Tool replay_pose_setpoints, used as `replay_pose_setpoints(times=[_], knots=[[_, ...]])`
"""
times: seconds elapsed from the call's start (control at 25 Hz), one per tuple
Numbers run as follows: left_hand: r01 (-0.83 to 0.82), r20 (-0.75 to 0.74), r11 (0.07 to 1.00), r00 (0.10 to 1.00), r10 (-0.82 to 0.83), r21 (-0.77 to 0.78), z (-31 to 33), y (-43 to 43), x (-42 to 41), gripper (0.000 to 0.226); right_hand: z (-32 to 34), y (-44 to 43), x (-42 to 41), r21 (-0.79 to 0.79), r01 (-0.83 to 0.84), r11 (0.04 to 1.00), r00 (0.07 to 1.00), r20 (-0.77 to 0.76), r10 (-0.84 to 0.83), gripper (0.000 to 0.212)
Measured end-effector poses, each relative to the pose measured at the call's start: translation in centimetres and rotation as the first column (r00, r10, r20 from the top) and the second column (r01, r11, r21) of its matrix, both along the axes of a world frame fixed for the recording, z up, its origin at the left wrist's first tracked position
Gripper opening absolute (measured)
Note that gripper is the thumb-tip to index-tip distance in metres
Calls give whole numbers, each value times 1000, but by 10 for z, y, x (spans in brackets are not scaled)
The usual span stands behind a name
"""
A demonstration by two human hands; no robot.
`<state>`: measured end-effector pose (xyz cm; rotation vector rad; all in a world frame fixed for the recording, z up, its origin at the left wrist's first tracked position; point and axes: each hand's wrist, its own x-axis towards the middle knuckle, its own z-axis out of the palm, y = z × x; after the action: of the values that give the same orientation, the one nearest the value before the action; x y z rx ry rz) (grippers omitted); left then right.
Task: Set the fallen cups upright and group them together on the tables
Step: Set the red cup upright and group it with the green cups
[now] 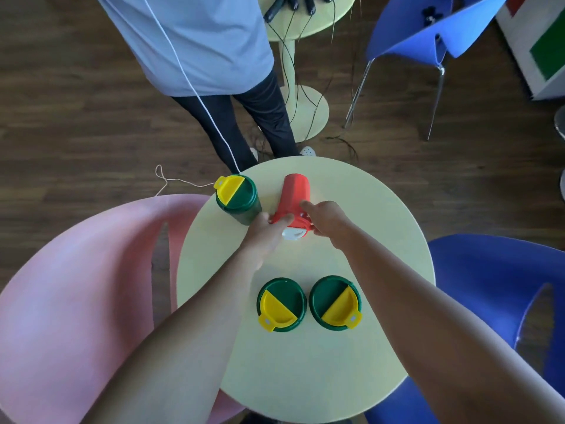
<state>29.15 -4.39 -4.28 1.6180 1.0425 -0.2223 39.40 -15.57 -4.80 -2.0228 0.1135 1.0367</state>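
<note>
A red cup [294, 195] with a white lid flap lies on its side at the middle of the round cream table [382, 228], lid end toward me. My left hand [265, 234] grips its lid end from the left. My right hand [328, 221] holds it from the right, forefinger stretched along the cup's body. A green cup with a yellow flap [237, 198] stands upright at the table's far left edge. Two more green cups, one on the left [282, 304] and one on the right [335, 302], stand upright side by side near me.
A person in a light blue top and dark trousers [244, 117] stands just beyond the table, a white cord hanging down. A pink chair [76, 286] is at the left, a blue chair [495, 301] at the right. Farther back are a second cream table [305, 29] with cables and another blue chair [428, 35].
</note>
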Motion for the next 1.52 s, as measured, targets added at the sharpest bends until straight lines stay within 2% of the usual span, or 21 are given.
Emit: replay_pose_setpoints(times=[0.08, 0.2, 0.28, 0.36, 0.44, 0.52, 0.6, 0.68, 0.8, 0.88, 0.96, 1.04, 1.12, 1.2, 1.32, 1.52], knots=[[79, 54, 985, 995, -88, 152, 9, -3, 4, 46, 6, -8, -3, 45, 80, 996, 994, -84, -76, 52], [218, 102, 893, 955, -278, 394, 32, -9, 10, 51, 23, -17, -13, 121, 185, 975, 950, -275, -146, 54], [302, 103, 846, 919, -382, 438, 49, -15, 15, 50, 34, -27, -20, 140, 214, 967, 911, -386, -146, 57], [431, 46, 802, 870, -492, 414, 61, -18, 18, 46, 40, -37, -25, 147, 182, 972, 897, -429, -103, 61], [559, -15, 731, 798, -602, 392, 64, -18, 19, 44, 42, -46, -30, 106, 87, 991, 920, -390, -39, 68], [617, -50, 694, 760, -648, 371, 64, -17, 18, 49, 44, -54, -32, 41, -10, 999, 947, -320, 23, 71], [681, -92, 638, 706, -702, 359, 62, -18, 19, 56, 46, -64, -34, -15, -95, 995, 958, -272, 87, 63], [769, -159, 536, 612, -775, 347, 60, -21, 21, 60, 45, -76, -37, -48, -137, 989, 965, -234, 122, 48], [831, -224, 426, 519, -825, 358, 60, -26, 26, 55, 45, -87, -44, -43, -118, 992, 983, -149, 111, 35], [818, -205, 435, 531, -822, 377, 57, -26, 26, 56, 43, -93, -46, 22, -71, 997, 997, -42, 72, 42], [769, -165, 500, 596, -785, 399, 56, -25, 25, 61, 40, -95, -46, 121, -27, 992, 999, 22, 25, 50], [667, -113, 614, 711, -694, 422, 51, -26, 24, 63, 37, -99, -44, 149, 32, 988, 997, 70, -43, 44], [551, -77, 711, 811, -581, 438, 46, -28, 24, 55, 33, -103, -40, 145, 83, 986, 990, 101, -98, 28], [486, -57, 771, 858, -511, 412, 43, -30, 25, 42, 31, -104, -38, 128, 99, 987, 988, 102, -112, 27], [484, 6, 813, 858, -513, 323, 44, -34, 28, 28, 30, -104, -38, 103, 128, 986, 982, 124, -140, 32], [574, -7, 736, 790, -613, 360, 50, -36, 33, 23, 32, -116, -42, 185, 141, 973, 987, 53, -154, 40]])
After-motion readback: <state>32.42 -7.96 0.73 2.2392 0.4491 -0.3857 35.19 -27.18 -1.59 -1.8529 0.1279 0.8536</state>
